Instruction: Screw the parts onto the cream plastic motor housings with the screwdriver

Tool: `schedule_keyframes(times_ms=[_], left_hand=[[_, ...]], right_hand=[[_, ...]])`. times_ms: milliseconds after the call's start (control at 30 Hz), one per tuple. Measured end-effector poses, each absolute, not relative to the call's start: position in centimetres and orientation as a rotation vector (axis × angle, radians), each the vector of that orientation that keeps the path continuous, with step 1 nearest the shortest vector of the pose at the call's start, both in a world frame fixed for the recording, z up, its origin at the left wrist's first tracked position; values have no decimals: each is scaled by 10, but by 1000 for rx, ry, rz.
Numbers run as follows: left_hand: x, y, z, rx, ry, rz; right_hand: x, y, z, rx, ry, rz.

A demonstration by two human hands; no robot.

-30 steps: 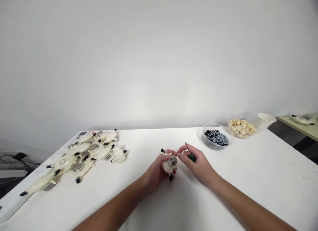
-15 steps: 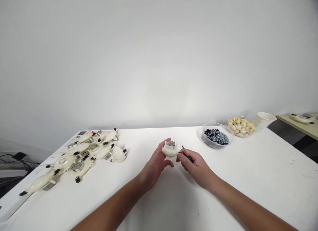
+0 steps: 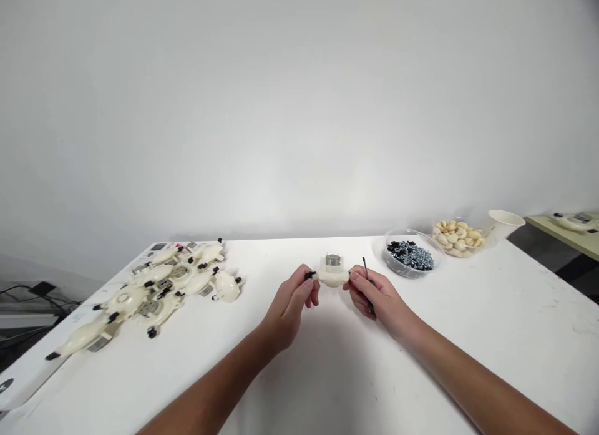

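A cream plastic housing [image 3: 334,277] with a grey metal part on top is held level above the table between both hands. My left hand [image 3: 292,299] is closed, thumb and fingers pinching the housing's black left end. At the other end, the fingertips of my right hand [image 3: 378,295] pinch the housing's right tip. That same hand also holds a thin screwdriver [image 3: 366,273], its dark shaft pointing up and its handle partly hidden in the fingers.
A pile of similar cream housings [image 3: 154,285] with black ends lies on the white table [image 3: 444,354] at left. At the back right stand a clear bowl [image 3: 412,274] of screws and small black parts, a tub of cream pieces [image 3: 458,238] and a leaning cup [image 3: 505,220]. Behind is a wall.
The housing has turned sideways and moved slightly right. My left hand now grips its black end rather than cupping its side, and my right fingers have taken hold of the other tip.
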State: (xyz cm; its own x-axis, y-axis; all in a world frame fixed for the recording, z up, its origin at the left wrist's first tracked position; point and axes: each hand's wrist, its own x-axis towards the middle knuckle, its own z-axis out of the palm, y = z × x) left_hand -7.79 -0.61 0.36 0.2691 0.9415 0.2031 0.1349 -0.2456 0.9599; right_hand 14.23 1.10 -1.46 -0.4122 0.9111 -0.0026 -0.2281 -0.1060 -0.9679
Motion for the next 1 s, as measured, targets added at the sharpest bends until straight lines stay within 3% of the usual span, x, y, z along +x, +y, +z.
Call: schedule_keyframes(times_ms=[267,533,1000], left_hand=[[-78,-10,5,1656,1100,1071],[-79,-9,3,1602,1106,1116],[-80,-8,4,1601,1080,1098]], right_hand=[[145,10,-12,-884,-1288,1592],[147,10,-9,-734,-1132,1756],[148,6,-7,-841,-1304,1574]])
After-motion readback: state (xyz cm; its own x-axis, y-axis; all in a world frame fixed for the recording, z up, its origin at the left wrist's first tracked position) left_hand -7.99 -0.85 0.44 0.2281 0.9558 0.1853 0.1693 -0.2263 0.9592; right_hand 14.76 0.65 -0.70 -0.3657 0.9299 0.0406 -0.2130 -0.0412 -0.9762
